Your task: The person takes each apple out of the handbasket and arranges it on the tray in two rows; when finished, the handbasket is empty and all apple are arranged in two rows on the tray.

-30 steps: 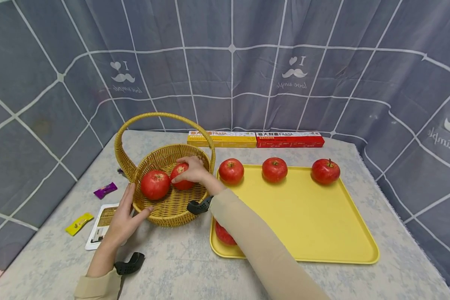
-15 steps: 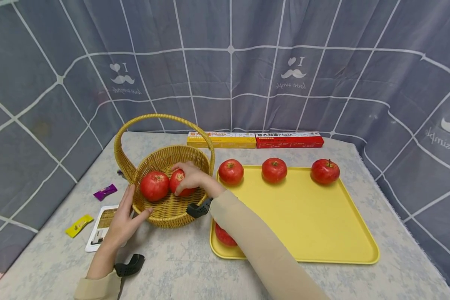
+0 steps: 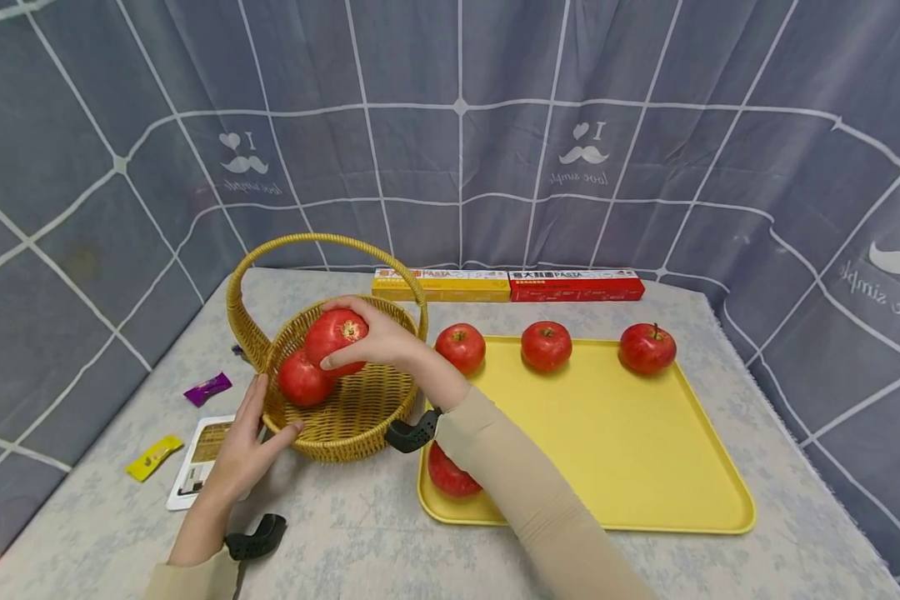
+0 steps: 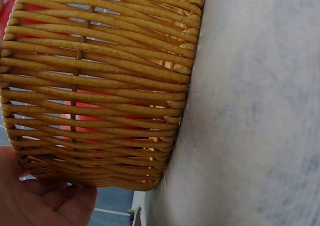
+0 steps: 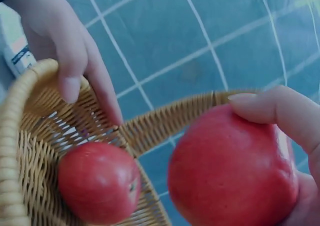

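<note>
My right hand (image 3: 382, 337) grips a red apple (image 3: 335, 337) over the wicker basket (image 3: 333, 451), fingers and thumb wrapped around its sides. In the right wrist view this held apple (image 5: 230, 171) appears large, with the thumb across its top. A second apple (image 3: 302, 385) lies inside the basket, partly covered by the raised one. At the basket's left rim, my left hand (image 3: 243, 458) holds on, its thumb over the rim and its fingers along the outside. The left wrist view shows the woven wall (image 4: 100, 81) close up, red showing through the gaps.
A yellow tray (image 3: 600, 442) on the right carries several apples, one (image 3: 450, 472) partly hidden by my right sleeve. Two pasta boxes (image 3: 441, 285) (image 3: 576, 286) line the back. Purple (image 3: 207, 389) and yellow (image 3: 154, 457) wrapped sweets and a white packet (image 3: 195, 467) lie left.
My right hand has lifted one apple off the basket's bottom and moved it up and left, so it overlaps the other apple. My left hand stays at the rim.
</note>
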A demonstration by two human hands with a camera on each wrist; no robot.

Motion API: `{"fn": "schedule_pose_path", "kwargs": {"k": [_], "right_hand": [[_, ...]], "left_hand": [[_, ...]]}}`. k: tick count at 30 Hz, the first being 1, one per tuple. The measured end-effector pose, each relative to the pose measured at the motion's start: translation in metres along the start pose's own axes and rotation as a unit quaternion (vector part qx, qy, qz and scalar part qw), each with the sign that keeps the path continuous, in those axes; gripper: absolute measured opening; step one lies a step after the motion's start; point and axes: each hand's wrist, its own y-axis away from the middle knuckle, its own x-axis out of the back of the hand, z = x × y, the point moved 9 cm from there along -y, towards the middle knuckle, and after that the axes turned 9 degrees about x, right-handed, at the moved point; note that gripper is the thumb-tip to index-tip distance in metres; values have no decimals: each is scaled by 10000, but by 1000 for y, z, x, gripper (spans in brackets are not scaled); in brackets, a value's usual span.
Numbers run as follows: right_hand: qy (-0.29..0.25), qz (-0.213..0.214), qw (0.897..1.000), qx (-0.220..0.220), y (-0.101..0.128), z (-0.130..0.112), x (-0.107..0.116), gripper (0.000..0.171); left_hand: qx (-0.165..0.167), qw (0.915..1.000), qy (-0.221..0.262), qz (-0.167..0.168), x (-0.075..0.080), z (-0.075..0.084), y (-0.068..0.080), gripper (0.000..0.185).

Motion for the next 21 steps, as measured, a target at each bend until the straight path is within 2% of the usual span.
{"fn": "schedule_pose_path", "kwargs": {"k": [4, 8, 12, 19, 21], "right_hand": [[231, 218, 9989, 349, 20, -23, 7, 79], [188, 275, 9979, 552, 45, -32, 12, 80], [191, 274, 9972, 667, 74, -33, 24, 79], [336, 448, 9922, 1117, 121, -29, 58, 78], [409, 507, 9917, 1113, 133, -25, 68, 79]], "left_hand": [[-39, 10000, 18, 25, 0, 2, -1, 90], [-70, 10000, 30, 47, 1, 3, -1, 89], [-74, 10000, 20, 53, 1, 2, 0, 90], [-107, 9999, 33, 67, 1, 1, 0, 89], [-116, 9999, 64, 72, 1, 1, 0, 89]]}}
